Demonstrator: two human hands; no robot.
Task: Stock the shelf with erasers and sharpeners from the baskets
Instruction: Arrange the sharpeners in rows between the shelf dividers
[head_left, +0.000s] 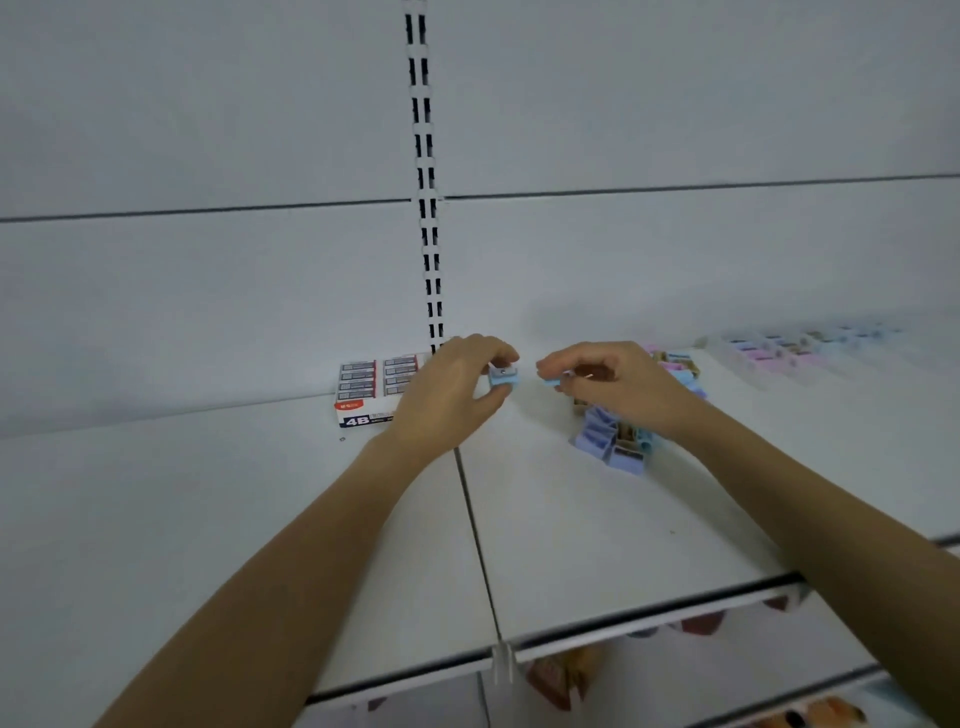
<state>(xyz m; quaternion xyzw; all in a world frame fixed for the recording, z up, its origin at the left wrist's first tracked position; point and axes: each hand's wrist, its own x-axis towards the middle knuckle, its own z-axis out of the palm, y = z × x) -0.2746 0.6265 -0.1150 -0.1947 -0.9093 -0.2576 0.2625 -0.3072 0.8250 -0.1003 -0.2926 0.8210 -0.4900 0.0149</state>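
Blue plastic shows between the thumb and curled fingers of your left hand (457, 387): a blue sharpener (504, 376), pinched just above the white shelf (208, 493) at mid-frame. Just to its right, your right hand (610, 376) curls round a second sharpener (552, 383), of which only an edge shows. A sharpener pile (615, 447) lies under that wrist. Your left hand partly hides the eraser box (358, 400).

Back wall now: pale grey panels (208, 130), one dark horizontal seam right across | centre: white slotted upright (425, 156) dropping straight to the shelf (597, 530) | shelf: white boards, a thin joint between two | underneath: lower tier (701, 670), all blur | light: soft, even
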